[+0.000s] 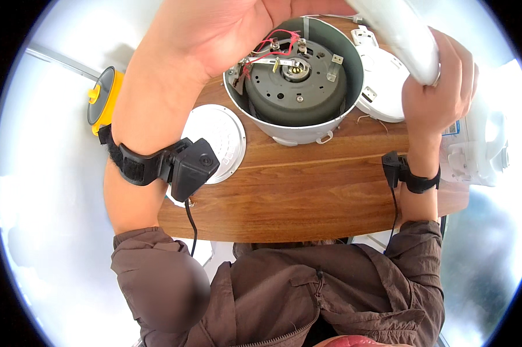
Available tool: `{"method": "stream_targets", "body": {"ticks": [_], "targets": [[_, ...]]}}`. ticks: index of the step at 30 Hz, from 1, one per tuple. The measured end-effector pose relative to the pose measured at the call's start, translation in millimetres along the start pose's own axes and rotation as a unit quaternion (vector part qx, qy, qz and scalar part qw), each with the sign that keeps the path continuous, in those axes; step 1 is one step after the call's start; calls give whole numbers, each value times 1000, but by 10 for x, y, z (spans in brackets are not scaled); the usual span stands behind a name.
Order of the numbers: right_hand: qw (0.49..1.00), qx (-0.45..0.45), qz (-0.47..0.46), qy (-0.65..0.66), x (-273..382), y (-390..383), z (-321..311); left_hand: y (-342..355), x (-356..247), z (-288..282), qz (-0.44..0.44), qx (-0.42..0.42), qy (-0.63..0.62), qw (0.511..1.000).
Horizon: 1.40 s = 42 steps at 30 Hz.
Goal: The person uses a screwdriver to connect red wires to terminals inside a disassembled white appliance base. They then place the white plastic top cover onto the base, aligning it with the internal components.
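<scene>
Opened rice cooker body on a wooden table, both hands raised over it

The wooden table [307, 196] fills mid-frame; the rice cooker body [295, 81], heating plate and red wires bared, sits at upper centre. The left hand [226, 29] is spread open above its rim, holding nothing. The right hand [437, 87], upper right, is clenched on a white curved housing piece [399, 32]. A white round plate [217, 136] lies left of the body

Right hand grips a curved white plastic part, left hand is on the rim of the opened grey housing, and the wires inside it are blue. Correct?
Not quite: the wires are red, not blue, as the head view shows. The rest holds: the right hand grips the curved white plastic part, and the left hand is at the rim of the opened grey housing.
</scene>
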State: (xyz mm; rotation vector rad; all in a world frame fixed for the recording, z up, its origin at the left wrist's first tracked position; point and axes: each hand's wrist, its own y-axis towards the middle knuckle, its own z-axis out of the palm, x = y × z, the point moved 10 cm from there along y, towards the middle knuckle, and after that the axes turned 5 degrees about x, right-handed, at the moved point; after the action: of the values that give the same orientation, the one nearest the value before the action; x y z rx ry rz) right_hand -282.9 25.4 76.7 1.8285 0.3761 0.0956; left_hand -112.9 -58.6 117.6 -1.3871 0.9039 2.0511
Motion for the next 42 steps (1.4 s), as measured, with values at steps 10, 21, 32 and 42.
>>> {"method": "stream_targets", "body": {"ticks": [10, 21, 32, 42], "targets": [[940, 33, -25, 338, 69, 137, -4, -267, -77, -365, 4, -122, 53, 991], [753, 131, 82, 640, -58, -101, 558, -667, 143, -1027, 35, -261, -17, 965], [838, 166, 52, 517, 299, -189, 584, -947, 348, -1404, 24, -304, 113, 946], [842, 260, 93, 464, 337, -513, 613, -726, 664, -1573, -126, -284, 112, 944]]}}
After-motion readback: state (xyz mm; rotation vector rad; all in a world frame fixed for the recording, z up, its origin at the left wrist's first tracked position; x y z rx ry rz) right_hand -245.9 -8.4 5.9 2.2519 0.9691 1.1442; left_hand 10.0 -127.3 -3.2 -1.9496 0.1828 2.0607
